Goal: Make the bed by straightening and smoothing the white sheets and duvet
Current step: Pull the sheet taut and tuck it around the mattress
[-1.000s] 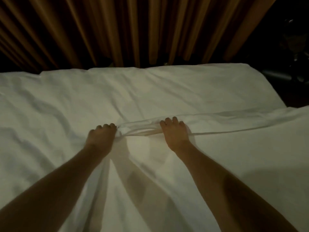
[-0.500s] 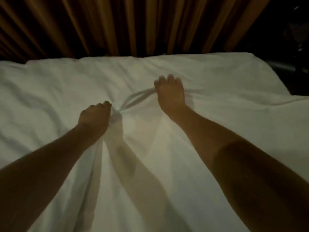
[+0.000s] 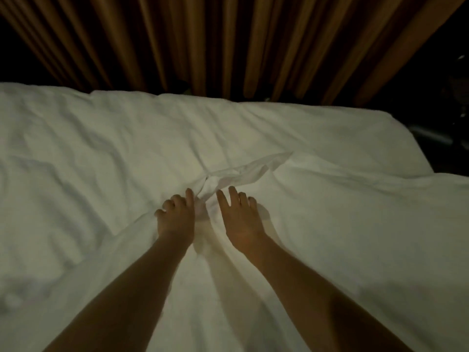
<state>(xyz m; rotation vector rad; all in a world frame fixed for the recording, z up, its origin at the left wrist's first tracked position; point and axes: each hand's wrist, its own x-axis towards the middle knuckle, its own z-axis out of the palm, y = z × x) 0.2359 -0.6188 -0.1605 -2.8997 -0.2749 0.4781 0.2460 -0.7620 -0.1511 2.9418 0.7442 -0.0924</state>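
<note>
A white duvet (image 3: 342, 224) covers the near part of the bed, and its crumpled top edge (image 3: 243, 171) runs across the middle. Beyond it lies the wrinkled white sheet (image 3: 127, 138). My left hand (image 3: 175, 217) rests with curled fingers on the bunched edge, and its fingertips pinch the fabric. Just to the right, my right hand (image 3: 241, 217) lies flat on the duvet with the fingers spread and holds nothing. The two hands are close together near the bed's centre.
Brown pleated curtains (image 3: 228, 41) hang behind the far edge of the bed. A dark area with dim furniture (image 3: 446, 128) lies past the bed's right corner. Deep creases mark the bedding on the left (image 3: 50, 204).
My right hand has let go of the duvet edge, drawn back beside my left hand and spread flat. The edge is now more bunched up between and beyond the hands.
</note>
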